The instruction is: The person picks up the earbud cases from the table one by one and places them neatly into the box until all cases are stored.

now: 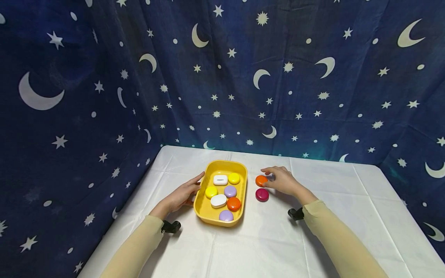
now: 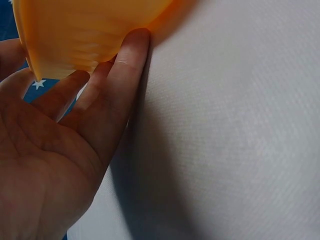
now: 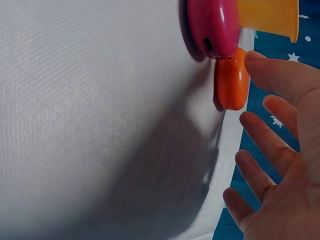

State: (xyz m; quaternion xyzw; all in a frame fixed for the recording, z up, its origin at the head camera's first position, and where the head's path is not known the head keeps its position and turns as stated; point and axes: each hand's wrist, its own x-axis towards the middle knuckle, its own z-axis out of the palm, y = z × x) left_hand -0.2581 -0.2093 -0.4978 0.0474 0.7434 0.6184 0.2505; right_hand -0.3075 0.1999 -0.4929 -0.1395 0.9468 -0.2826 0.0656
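My left hand (image 1: pixel 181 196) lies along the left outer wall of a yellow tray (image 1: pixel 197 206), its extended fingers and thumb touching that side. In the left wrist view the thumb (image 2: pixel 131 57) meets the wall low down, close over the tablecloth. Across the tray, my right hand (image 1: pixel 283 180) reaches over a glossy orange rounded piece (image 1: pixel 261 180), fingers spread apart. Its thumb tip is right at the orange piece in the right wrist view. Nearer me lies a magenta rounded piece (image 1: pixel 262 195) with a small dark slot. A lavender piece (image 1: pixel 271 177) is mostly hidden behind the right hand.
Inside the tray are several similar pieces: yellow (image 1: pixel 234 178), lavender (image 1: pixel 230 191), orange (image 1: pixel 233 204), and white oval (image 1: pixel 218 201), plus a white rectangular one (image 1: pixel 220 180) with a slot. A white cloth (image 1: pixel 264 247) covers the table. Dark blue star-patterned curtains (image 1: pixel 236 77) stand behind and beside it.
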